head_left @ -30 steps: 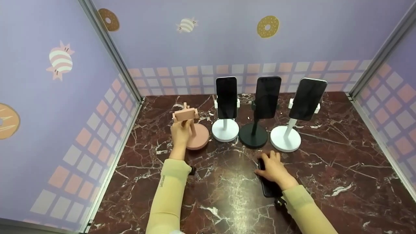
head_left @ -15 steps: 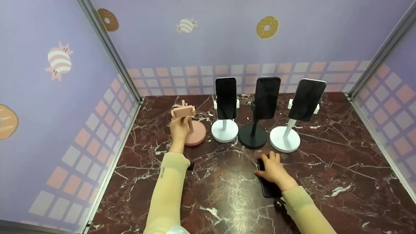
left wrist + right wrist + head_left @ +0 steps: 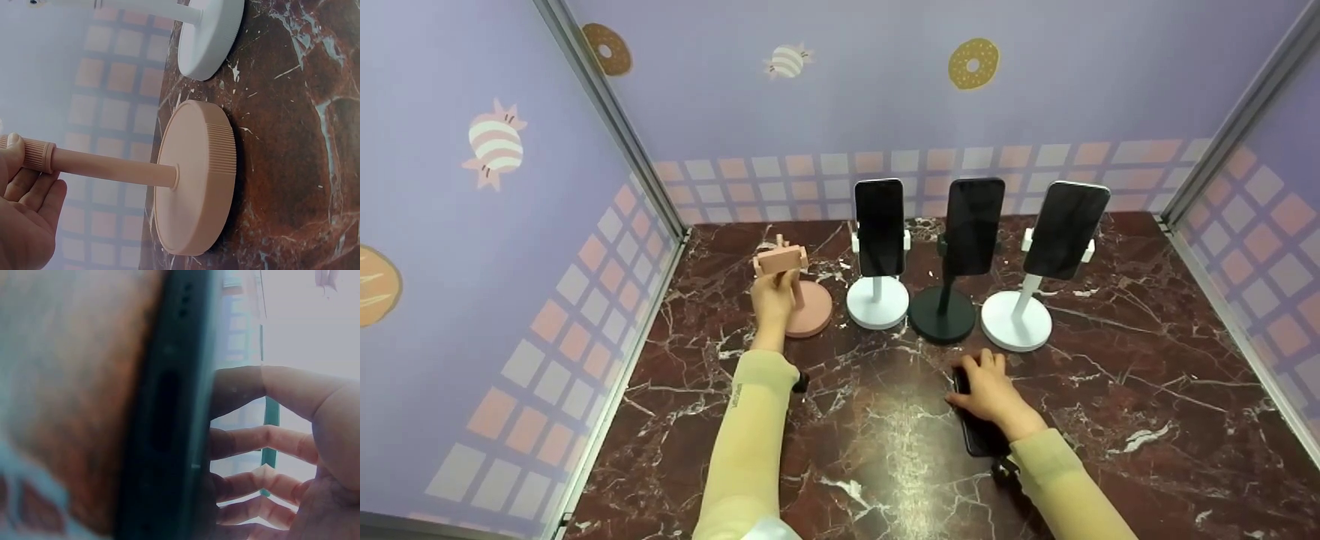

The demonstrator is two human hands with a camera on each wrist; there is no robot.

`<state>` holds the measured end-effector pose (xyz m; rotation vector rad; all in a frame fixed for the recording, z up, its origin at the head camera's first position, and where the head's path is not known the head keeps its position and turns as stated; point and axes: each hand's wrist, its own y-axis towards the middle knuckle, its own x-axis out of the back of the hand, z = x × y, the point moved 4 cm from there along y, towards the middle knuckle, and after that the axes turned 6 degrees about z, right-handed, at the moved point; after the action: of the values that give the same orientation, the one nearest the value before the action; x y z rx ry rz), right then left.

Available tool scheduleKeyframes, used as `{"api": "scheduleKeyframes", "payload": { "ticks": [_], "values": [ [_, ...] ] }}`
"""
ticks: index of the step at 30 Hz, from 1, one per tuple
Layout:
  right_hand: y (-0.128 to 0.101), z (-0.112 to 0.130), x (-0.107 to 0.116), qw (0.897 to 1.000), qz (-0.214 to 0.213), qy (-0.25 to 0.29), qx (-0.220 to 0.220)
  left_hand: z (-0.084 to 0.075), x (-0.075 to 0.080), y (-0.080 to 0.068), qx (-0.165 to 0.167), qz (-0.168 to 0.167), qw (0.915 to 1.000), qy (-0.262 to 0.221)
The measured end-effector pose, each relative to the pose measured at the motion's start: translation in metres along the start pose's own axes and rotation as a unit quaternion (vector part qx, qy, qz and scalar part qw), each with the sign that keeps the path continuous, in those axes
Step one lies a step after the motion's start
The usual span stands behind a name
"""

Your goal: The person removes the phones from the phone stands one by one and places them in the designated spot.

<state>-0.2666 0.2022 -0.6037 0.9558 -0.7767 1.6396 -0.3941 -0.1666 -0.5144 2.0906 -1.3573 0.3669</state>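
Observation:
My left hand (image 3: 772,304) grips the upper stem of a pink phone stand (image 3: 808,309), just under its cradle. In the left wrist view, the fingers and thumb hold the ribbed collar (image 3: 38,156) above the thin post, and the round base (image 3: 194,177) stands on the table. A black phone (image 3: 981,441) lies flat on the table, with my right hand (image 3: 994,394) over its upper part. The bent fingers hold the phone, thumb at its left side. In the right wrist view, the phone's end (image 3: 169,405) is close and blurred; where the fingertips end is partly hidden.
Right of the pink stand, a white stand (image 3: 877,304), a black stand (image 3: 943,315) and another white stand (image 3: 1016,322) stand in a row, each bearing an upright dark phone. Purple panels enclose the marbled table (image 3: 885,465) at back and sides.
My left hand has shifted the pink stand slightly back and left, and its base sits a little farther from me. The right hand and the phone under it look unmoved.

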Motion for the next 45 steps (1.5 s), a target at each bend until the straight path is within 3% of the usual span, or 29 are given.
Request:
{"api": "scheduleKeyframes", "payload": {
  "ticks": [4,12,24,30,41,45],
  "values": [
    [0.000,0.001,0.000,1.000,-0.002,0.001,0.004,0.005,-0.001,0.001,0.009,0.004,0.9999,-0.004],
    [0.001,0.002,0.001,1.000,-0.007,0.005,0.011,0.009,0.001,0.002,0.023,-0.009,0.9980,-0.058],
    [0.000,0.002,0.002,1.000,-0.003,0.001,0.009,0.007,0.001,0.004,0.001,-0.009,0.9992,-0.038],
    [0.001,0.003,0.004,1.000,0.012,-0.011,0.001,0.009,0.000,0.003,0.016,-0.001,0.9993,-0.034],
    [0.005,0.009,0.013,1.000,0.000,-0.006,-0.003,0.011,0.002,-0.012,0.018,-0.031,0.9974,-0.062],
    [0.006,0.012,0.017,1.000,-0.013,-0.004,0.014,0.013,0.002,-0.024,0.036,-0.050,0.9921,-0.109]
  ]
}}
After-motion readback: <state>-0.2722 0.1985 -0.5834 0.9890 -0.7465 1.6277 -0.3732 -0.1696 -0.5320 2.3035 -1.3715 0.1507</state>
